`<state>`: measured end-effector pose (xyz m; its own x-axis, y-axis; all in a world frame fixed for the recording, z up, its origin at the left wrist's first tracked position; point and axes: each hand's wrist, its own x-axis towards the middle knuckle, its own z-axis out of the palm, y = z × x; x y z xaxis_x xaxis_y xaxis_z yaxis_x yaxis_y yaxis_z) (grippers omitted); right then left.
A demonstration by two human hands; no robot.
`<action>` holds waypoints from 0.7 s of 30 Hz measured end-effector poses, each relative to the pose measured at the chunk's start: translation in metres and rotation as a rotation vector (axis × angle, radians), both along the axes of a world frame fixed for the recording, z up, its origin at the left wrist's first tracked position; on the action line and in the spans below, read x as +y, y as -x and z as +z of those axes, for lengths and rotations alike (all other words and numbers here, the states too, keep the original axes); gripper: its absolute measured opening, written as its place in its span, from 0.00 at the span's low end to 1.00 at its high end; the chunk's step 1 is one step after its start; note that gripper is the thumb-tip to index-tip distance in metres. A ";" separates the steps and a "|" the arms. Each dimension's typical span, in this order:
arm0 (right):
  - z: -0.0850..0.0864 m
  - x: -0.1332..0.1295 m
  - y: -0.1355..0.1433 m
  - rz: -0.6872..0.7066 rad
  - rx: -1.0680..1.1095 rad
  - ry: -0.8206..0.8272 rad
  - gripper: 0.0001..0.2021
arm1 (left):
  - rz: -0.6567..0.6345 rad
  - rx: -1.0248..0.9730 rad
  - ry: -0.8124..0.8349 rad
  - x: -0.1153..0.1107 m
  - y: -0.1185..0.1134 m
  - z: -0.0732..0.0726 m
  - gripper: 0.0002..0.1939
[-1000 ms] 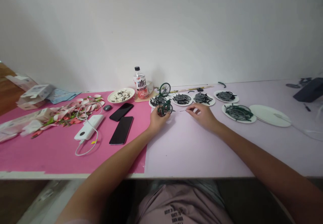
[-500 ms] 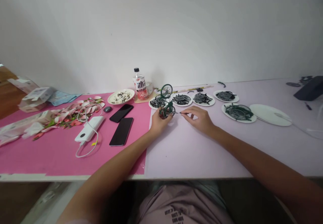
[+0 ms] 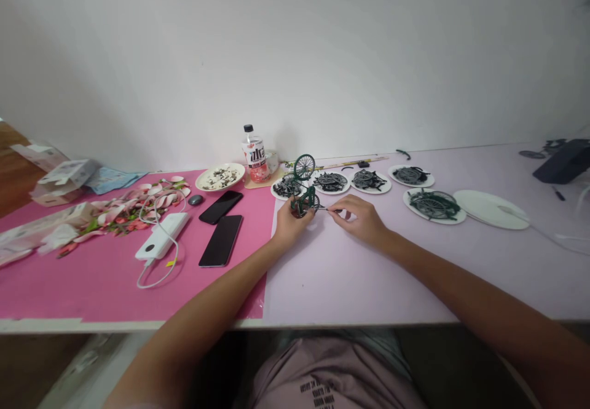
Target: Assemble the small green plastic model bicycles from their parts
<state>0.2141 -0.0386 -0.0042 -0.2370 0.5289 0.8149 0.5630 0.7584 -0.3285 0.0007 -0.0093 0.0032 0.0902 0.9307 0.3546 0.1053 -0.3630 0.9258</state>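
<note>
A dark green model bicycle is held in my left hand, its fingers closed around the lower part, with one spoked wheel standing up above. To the right of it, my right hand pinches a thin dark tool like a small screwdriver. The tool's tip points left at the bicycle's smaller wheel; whether it touches cannot be made out. My left fingers hide part of the frame. Just behind lie white plates of dark model parts.
Further right are a plate of green wheels and a white plate. On the left pink mat lie two phones, a white power bank with its cable and artificial petals. A drink bottle stands near the wall.
My right hand and the thin tool have moved slightly left, closer to the bicycle. My left hand keeps its hold. The whole view has shifted a little.
</note>
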 end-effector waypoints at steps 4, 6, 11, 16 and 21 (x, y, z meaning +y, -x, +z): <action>-0.002 0.002 0.000 0.008 0.004 -0.011 0.05 | 0.003 0.012 -0.020 -0.001 0.000 0.000 0.14; -0.003 0.003 0.000 0.003 0.001 0.002 0.05 | 0.013 0.018 -0.028 -0.001 0.000 0.000 0.14; -0.005 0.004 -0.002 -0.014 -0.020 -0.001 0.05 | 0.007 0.010 -0.013 -0.001 0.000 0.002 0.14; -0.001 0.002 -0.001 -0.025 -0.079 -0.027 0.06 | 0.006 0.015 -0.004 0.000 0.000 0.000 0.13; 0.003 -0.001 -0.001 0.007 -0.168 -0.073 0.10 | 0.036 0.033 0.013 0.003 0.000 -0.004 0.15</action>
